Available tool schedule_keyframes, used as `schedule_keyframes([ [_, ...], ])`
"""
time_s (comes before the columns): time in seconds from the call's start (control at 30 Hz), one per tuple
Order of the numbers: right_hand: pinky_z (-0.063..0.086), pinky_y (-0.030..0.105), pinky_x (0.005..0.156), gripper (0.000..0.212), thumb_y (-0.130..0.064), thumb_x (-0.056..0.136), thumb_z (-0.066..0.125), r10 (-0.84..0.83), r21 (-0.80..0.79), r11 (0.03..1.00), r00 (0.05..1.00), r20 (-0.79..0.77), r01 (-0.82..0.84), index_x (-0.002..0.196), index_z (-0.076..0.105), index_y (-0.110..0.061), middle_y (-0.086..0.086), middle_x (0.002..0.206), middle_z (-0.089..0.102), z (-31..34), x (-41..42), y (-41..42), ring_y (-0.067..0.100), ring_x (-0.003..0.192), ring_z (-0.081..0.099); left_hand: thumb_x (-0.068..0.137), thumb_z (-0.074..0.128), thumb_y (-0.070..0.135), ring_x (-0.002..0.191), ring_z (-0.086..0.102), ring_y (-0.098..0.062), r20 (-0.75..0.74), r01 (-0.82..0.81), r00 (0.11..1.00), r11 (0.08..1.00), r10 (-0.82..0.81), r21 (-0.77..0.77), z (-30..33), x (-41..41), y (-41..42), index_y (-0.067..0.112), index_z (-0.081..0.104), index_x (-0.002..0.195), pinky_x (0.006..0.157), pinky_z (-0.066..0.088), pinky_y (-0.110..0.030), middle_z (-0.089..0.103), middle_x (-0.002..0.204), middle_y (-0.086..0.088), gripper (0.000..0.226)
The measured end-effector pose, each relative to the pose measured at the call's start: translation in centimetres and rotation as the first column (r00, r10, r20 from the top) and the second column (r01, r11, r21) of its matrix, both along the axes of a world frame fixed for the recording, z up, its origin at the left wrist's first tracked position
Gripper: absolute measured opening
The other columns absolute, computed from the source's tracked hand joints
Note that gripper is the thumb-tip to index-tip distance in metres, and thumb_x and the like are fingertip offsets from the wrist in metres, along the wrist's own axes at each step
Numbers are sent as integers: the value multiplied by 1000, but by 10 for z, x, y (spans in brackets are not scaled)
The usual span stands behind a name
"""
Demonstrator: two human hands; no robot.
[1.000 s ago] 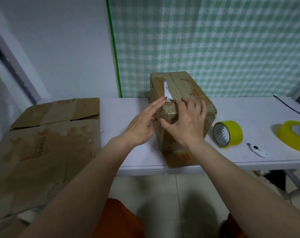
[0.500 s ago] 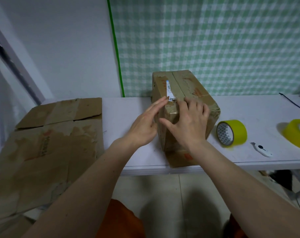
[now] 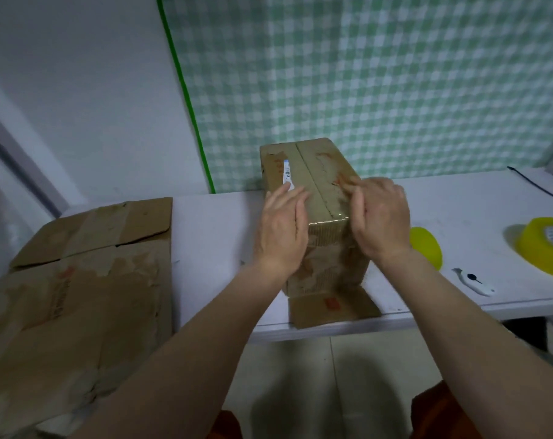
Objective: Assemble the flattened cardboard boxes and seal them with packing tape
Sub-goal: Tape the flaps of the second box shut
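Observation:
An assembled brown cardboard box (image 3: 313,172) stands on the white table (image 3: 211,236), its top flaps closed along a centre seam with clear tape over it. My left hand (image 3: 281,229) lies flat on the near left part of the top and down the front face, fingers straight. My right hand (image 3: 381,217) presses the near right edge of the top, fingers bent over the corner. One bottom flap (image 3: 332,307) sticks out toward me on the table. A flattened cardboard box (image 3: 72,280) lies at the left, hanging over the table edge.
A yellow tape roll (image 3: 427,245) sits just right of the box, partly hidden by my right wrist. A second yellow roll (image 3: 544,245) lies at the far right. A white utility knife (image 3: 474,282) rests near the front edge. A black cable (image 3: 534,185) runs at the back right.
My hands have moved apart: the left slid onto the box's left top side, the right shifted to the right top edge. The view has tilted lower and closer.

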State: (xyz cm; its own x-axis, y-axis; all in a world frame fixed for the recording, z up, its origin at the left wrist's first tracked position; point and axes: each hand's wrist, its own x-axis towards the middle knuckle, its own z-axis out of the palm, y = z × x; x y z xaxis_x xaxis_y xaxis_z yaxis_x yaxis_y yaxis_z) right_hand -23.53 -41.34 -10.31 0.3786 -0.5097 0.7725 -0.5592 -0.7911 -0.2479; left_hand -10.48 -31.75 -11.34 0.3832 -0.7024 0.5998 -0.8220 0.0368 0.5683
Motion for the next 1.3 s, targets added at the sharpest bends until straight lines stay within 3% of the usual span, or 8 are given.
schedule_keyframes([
  [0.13, 33, 22, 108, 39, -24, 103, 32, 82, 562, 763, 910, 407, -319, 114, 68, -12, -3, 137, 54, 1, 2, -6, 8, 127, 46, 99, 22, 29, 132, 47, -26, 73, 9, 997, 999, -12, 36, 0, 6, -1, 6, 60, 128, 114, 30, -49, 62, 129, -8, 53],
  [0.5, 30, 39, 115, 54, -49, 94, 43, 102, 740, 322, 798, 593, -591, 142, 42, -24, -4, 146, 42, 11, 9, 26, 11, 134, 39, 104, 35, 37, 129, 48, -15, -12, 85, 996, 967, -84, 242, 32, 39, 12, 23, 68, 120, 110, 35, -36, 63, 130, 5, 40],
  [0.6, 33, 35, 112, 37, -50, 97, 40, 159, 705, 348, 780, 605, -618, 124, 55, -30, -8, 135, 51, 11, 22, 62, 5, 127, 45, 92, 20, 62, 110, 60, -21, 128, -111, 989, 948, 76, 298, 54, 45, 34, 25, 75, 101, 106, 34, -38, 71, 111, 3, 67],
  [0.73, 48, 33, 90, 20, -31, 100, 43, -10, 696, 432, 769, 640, -574, 87, 57, -27, -5, 96, 61, 21, 32, 66, 13, 95, 59, 82, 16, 79, 143, 27, -20, 302, -210, 953, 793, 34, 572, 55, 16, 53, 35, 41, 143, 117, 16, -49, 39, 152, 7, 80],
  [1.0, 32, 38, 111, 60, -40, 93, 49, -209, 821, 498, 880, 427, -280, 143, 34, -9, 11, 146, 38, 33, 32, 11, 26, 132, 39, 96, 31, 55, 148, 6, -8, 334, 9, 911, 820, -242, 572, 46, 15, 97, 35, 25, 151, 121, -5, -39, 18, 158, 18, 59],
  [1.1, 37, 30, 97, 55, -34, 96, 49, -218, 851, 429, 880, 422, -302, 144, 34, -12, 7, 144, 41, 30, 29, 6, 24, 127, 43, 94, 32, 51, 149, 7, -14, 329, -68, 942, 925, -63, 373, 31, 25, 123, 37, 36, 146, 121, 2, -49, 18, 160, 9, 54],
  [1.17, 41, 28, 76, 27, -29, 93, 53, -225, 836, 434, 858, 462, -336, 111, 62, -11, 7, 113, 61, 29, 33, 11, 22, 100, 55, 98, 46, 39, 148, 12, -23, 119, -277, 960, 923, 254, 267, 22, 28, 132, 31, 34, 148, 120, 12, -48, 14, 161, -3, 53],
  [1.3, 37, 30, 63, 26, -20, 88, 55, -300, 830, 453, 821, 486, -326, 62, 52, -17, 0, 68, 52, 24, 44, 32, 20, 73, 48, 96, 52, 38, 140, 33, -22, -447, -265, 809, 916, 382, 302, 23, 26, 130, 26, 16, 154, 111, 28, -36, 31, 155, -2, 69],
])
